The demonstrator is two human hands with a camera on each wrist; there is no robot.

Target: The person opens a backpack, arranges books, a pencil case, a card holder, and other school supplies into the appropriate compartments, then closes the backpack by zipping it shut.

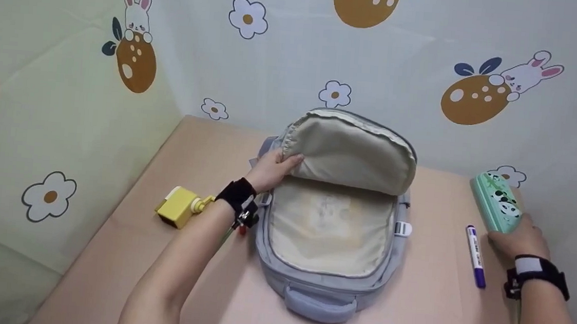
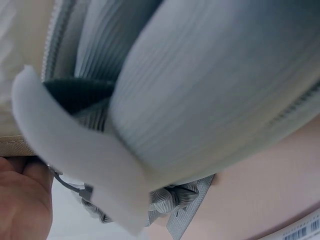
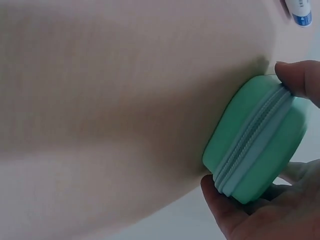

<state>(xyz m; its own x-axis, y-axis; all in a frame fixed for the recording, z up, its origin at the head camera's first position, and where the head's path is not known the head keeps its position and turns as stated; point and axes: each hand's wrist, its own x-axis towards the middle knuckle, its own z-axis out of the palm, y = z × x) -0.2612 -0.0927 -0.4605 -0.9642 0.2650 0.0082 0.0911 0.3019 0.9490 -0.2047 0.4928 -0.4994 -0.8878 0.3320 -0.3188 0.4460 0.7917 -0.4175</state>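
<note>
A grey-blue backpack (image 1: 327, 286) lies on the table with its front flap (image 1: 351, 146) folded up, showing the cream lining. My left hand (image 1: 271, 171) pinches the flap at its left edge, thumb on the lining side. In the left wrist view that hand (image 2: 25, 200) is partly cut off at the lower left, beside the bag's zipper and grey fabric. My right hand (image 1: 524, 240) grips the near end of a green zippered pencil case (image 1: 496, 201) with panda pictures. The right wrist view shows thumb and fingers on opposite sides of the pencil case (image 3: 255, 140).
A white marker with purple ends (image 1: 475, 256) lies just left of the pencil case. Left of the backpack is a yellow box-shaped object (image 1: 180, 207), partly behind the left forearm. A small red item (image 1: 242, 229) shows by the bag. A patterned curtain (image 1: 275, 68) borders the table.
</note>
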